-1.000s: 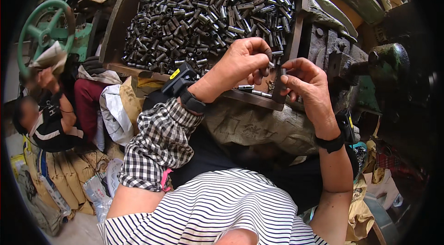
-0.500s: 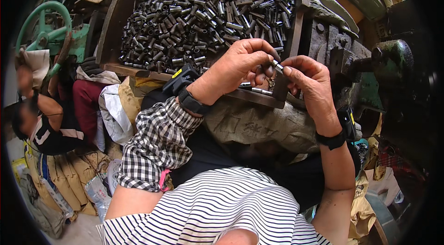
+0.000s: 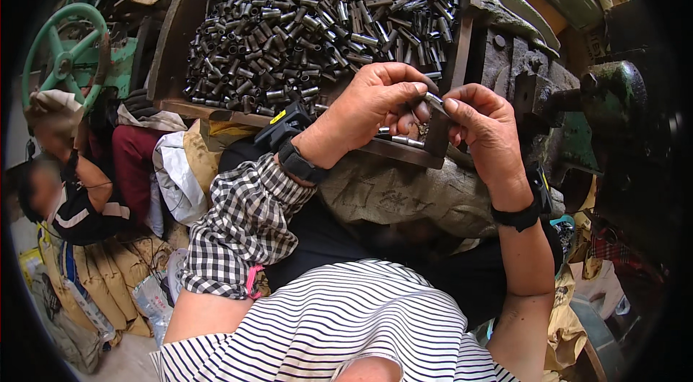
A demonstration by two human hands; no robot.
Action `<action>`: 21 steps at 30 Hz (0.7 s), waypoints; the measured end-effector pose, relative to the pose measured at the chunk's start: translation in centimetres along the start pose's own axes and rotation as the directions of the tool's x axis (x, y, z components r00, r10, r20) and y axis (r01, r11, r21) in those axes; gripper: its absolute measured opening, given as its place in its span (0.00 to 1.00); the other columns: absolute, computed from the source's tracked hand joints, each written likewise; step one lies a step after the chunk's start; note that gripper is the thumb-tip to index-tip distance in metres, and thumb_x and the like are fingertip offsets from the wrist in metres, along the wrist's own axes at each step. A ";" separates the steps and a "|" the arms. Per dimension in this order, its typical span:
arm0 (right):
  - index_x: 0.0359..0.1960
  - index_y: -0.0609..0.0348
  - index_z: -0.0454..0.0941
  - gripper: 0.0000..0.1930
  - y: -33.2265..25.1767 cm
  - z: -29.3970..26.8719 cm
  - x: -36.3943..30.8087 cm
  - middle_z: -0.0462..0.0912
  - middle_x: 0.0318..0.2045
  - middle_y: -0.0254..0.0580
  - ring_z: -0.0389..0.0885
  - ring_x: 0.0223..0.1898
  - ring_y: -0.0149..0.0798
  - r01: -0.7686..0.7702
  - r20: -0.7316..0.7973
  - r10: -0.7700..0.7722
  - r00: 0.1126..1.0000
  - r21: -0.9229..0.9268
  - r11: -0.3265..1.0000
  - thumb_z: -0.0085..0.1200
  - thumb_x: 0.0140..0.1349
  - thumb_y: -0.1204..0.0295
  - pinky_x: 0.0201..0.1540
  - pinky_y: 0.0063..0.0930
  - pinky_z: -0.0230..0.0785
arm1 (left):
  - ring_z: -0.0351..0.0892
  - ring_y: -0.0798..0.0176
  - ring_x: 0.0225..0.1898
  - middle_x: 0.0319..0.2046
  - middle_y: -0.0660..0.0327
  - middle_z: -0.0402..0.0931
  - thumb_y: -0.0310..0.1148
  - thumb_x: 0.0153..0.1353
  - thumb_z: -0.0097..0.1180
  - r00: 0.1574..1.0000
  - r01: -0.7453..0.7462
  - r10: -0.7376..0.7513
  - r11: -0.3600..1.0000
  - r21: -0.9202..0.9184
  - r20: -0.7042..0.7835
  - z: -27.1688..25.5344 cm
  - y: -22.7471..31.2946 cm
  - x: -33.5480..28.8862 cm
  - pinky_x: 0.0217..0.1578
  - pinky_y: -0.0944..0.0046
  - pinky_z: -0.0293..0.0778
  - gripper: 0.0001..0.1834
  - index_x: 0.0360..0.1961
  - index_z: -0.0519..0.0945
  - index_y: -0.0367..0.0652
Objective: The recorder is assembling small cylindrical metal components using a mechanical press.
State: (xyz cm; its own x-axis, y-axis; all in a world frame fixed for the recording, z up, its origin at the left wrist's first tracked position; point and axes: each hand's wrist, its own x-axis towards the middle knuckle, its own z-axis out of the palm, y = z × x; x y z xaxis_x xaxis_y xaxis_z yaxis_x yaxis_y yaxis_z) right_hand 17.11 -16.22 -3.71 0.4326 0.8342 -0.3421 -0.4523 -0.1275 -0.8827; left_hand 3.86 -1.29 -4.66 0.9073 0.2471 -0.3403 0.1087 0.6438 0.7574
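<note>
Between my two hands is a small shiny metal tube (image 3: 434, 100), pinched from both ends over the near right corner of a tray. My left hand (image 3: 386, 99) has thumb and forefinger closed on its left end, the other fingers curled beneath. My right hand (image 3: 480, 116) grips the opposite end between thumb and forefinger. Fingertips cover much of the tube. Beyond my hands, the wooden tray (image 3: 170, 43) holds a heap of similar short metal tubes (image 3: 303, 28). A few tubes (image 3: 408, 141) lie in its near right part, under my left hand.
Dark machinery (image 3: 613, 108) stands close on the right. A sack cloth (image 3: 404, 198) hangs below the tray's near edge. At far left, another person (image 3: 79, 187) sits by a green handwheel (image 3: 65, 61). Stacked tan sacks (image 3: 108, 281) lie at the lower left.
My hands stay almost in place, still holding the tube, which has tilted or turned slightly. The other person at the left has shifted a little.
</note>
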 end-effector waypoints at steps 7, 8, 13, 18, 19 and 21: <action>0.31 0.62 0.78 0.05 0.0 0.0 0.0 0.79 0.23 0.32 0.74 0.21 0.21 0.032 -0.007 -0.032 0.999 -0.020 0.999 0.60 0.55 0.74 0.22 0.12 0.66 | 0.73 0.75 0.15 0.24 0.57 0.78 0.28 0.62 0.51 1.000 0.003 -0.004 1.000 -0.015 -0.019 0.2 -0.1 -0.1 0.15 0.80 0.70 0.09 0.40 0.76 0.33; 0.31 0.62 0.78 0.05 -0.2 0.0 0.1 0.79 0.23 0.32 0.74 0.21 0.21 0.032 -0.007 -0.032 0.999 -0.020 0.999 0.60 0.55 0.74 0.22 0.12 0.66 | 0.74 0.75 0.15 0.24 0.57 0.79 0.28 0.62 0.51 1.000 0.000 0.000 1.000 0.010 -0.026 0.2 -0.1 -0.2 0.15 0.80 0.70 0.09 0.40 0.76 0.33; 0.29 0.61 0.75 0.07 -0.8 -0.2 0.0 0.79 0.23 0.33 0.76 0.21 0.23 -0.057 0.006 0.056 0.998 0.079 0.995 0.62 0.53 0.75 0.23 0.14 0.68 | 0.74 0.74 0.15 0.25 0.56 0.79 0.29 0.63 0.51 1.000 0.008 -0.009 0.999 -0.042 -0.016 0.4 -0.7 -0.1 0.15 0.80 0.70 0.10 0.42 0.76 0.33; 0.30 0.60 0.74 0.08 -2.1 -1.0 -0.2 0.78 0.23 0.33 0.76 0.19 0.25 -0.162 0.098 0.149 0.984 0.143 0.976 0.62 0.52 0.77 0.20 0.16 0.69 | 0.78 0.72 0.19 0.26 0.57 0.80 0.33 0.64 0.51 0.993 0.027 -0.036 0.997 0.079 0.111 0.9 -0.1 -1.5 0.16 0.79 0.72 0.13 0.44 0.75 0.34; 0.30 0.60 0.73 0.08 -2.7 -1.3 -0.3 0.78 0.22 0.34 0.76 0.18 0.26 -0.276 0.203 0.247 0.947 0.127 0.953 0.62 0.52 0.77 0.19 0.17 0.70 | 0.78 0.72 0.19 0.26 0.57 0.80 0.33 0.64 0.51 0.993 0.027 -0.035 0.997 0.078 0.112 1.0 -0.1 -1.6 0.16 0.79 0.72 0.13 0.44 0.75 0.34; 0.30 0.60 0.73 0.09 -2.4 -1.3 -0.6 0.78 0.22 0.34 0.76 0.17 0.28 -0.252 0.167 0.233 0.958 0.101 0.962 0.62 0.51 0.78 0.17 0.17 0.69 | 0.79 0.71 0.20 0.26 0.58 0.80 0.33 0.64 0.51 0.995 -0.019 -0.006 0.972 0.232 0.104 1.7 -0.3 -1.9 0.16 0.79 0.72 0.12 0.44 0.76 0.35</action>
State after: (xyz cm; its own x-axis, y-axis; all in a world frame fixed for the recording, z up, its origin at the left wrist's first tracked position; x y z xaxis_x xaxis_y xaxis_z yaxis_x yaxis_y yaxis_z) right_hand 18.91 -17.06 -1.85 0.1790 0.8588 -0.4800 -0.6229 -0.2788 -0.7310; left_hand 2.75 -3.19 -3.34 0.9439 0.1670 -0.2849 0.1831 0.4531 0.8724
